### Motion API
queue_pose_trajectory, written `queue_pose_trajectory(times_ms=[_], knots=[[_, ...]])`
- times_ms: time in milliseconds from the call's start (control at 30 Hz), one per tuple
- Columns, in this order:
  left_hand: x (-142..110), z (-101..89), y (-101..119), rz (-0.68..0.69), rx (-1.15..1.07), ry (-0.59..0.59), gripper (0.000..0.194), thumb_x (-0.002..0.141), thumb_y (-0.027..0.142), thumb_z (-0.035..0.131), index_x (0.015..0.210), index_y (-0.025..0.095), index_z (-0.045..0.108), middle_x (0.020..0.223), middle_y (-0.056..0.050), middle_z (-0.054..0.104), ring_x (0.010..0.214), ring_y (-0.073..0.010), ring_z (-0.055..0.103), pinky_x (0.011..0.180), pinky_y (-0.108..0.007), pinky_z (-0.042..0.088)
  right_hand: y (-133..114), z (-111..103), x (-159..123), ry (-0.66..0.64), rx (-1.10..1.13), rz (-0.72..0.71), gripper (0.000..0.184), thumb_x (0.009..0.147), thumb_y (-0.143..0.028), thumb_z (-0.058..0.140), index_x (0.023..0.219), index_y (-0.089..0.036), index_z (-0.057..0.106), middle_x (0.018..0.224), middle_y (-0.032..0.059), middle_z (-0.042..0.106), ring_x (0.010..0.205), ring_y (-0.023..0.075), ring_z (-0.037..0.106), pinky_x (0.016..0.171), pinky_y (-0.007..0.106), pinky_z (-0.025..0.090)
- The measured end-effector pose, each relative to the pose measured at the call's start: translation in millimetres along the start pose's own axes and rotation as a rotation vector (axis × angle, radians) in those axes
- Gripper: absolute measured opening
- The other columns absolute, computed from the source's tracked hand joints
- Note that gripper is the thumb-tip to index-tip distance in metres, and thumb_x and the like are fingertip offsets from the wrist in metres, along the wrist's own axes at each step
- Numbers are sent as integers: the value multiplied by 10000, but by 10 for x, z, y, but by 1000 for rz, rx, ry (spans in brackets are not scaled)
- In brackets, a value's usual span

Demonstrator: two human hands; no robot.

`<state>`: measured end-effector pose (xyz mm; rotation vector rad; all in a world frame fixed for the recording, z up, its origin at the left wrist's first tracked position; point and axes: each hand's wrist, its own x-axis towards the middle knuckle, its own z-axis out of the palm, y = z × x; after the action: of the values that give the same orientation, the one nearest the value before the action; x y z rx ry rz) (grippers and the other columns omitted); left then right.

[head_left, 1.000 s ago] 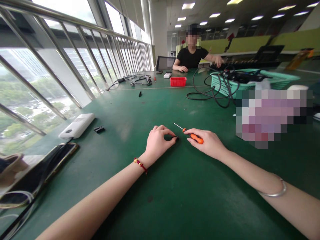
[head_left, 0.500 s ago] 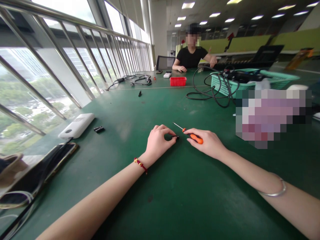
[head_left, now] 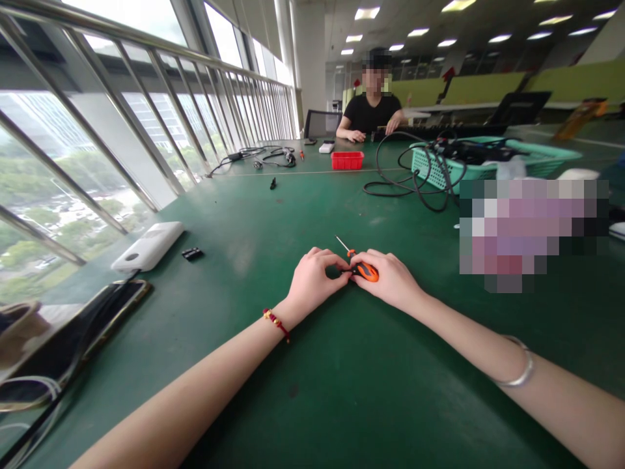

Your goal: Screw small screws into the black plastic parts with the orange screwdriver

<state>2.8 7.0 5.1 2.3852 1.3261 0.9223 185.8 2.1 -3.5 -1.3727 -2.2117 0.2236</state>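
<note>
Over the middle of the green table (head_left: pixel 303 339), my left hand (head_left: pixel 317 277) pinches a small black part (head_left: pixel 346 270) between thumb and fingertips; most of it is hidden. My right hand (head_left: pixel 388 280) is closed around the orange and black handle of a screwdriver (head_left: pixel 367 271). The thin metal shaft points up and to the left, away from me. The fingertips of both hands meet or nearly meet at the black part. Whether the right fingers also grip that part, I cannot tell.
A small black piece (head_left: pixel 192 254) and a white power bank (head_left: pixel 149 246) lie left, beside a phone (head_left: pixel 117 312). Farther back are a red box (head_left: pixel 347 160), tangled cables (head_left: pixel 273 156) and a teal basket (head_left: pixel 439 174). A person (head_left: pixel 372 111) sits across the table.
My right hand has moved left with the screwdriver, closing the gap to my left hand. My left hand has barely shifted. The person opposite has drawn one hand in toward the body.
</note>
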Motion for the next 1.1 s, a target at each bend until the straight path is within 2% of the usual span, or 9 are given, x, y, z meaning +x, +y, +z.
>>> queue_pose_trajectory(times_ms=[700, 900, 1100], knots=[[-15, 16, -26, 86, -77, 34, 65, 768, 233, 669, 799, 213, 724, 849, -18, 695, 856, -191, 571, 793, -331, 491, -55, -17, -93, -18, -90, 27, 207, 796, -259, 569, 970, -222, 676, 891, 24, 631, 653, 164, 466, 691, 287, 383], [-29, 5, -5, 167, 33, 16, 59, 783, 227, 656, 802, 204, 708, 870, -13, 705, 858, -191, 568, 810, -341, 479, -70, -40, -105, -21, -163, -29, 192, 809, -254, 569, 969, -218, 669, 868, 14, 617, 644, 153, 438, 677, 272, 362], [-18, -28, -48, 282, 83, -26, 108, 823, 277, 632, 821, 192, 698, 873, -20, 700, 837, -178, 566, 801, -323, 474, -109, -80, -126, 25, -268, -167, 117, 823, -231, 569, 867, -188, 668, 800, 24, 597, 653, 149, 455, 670, 271, 344]])
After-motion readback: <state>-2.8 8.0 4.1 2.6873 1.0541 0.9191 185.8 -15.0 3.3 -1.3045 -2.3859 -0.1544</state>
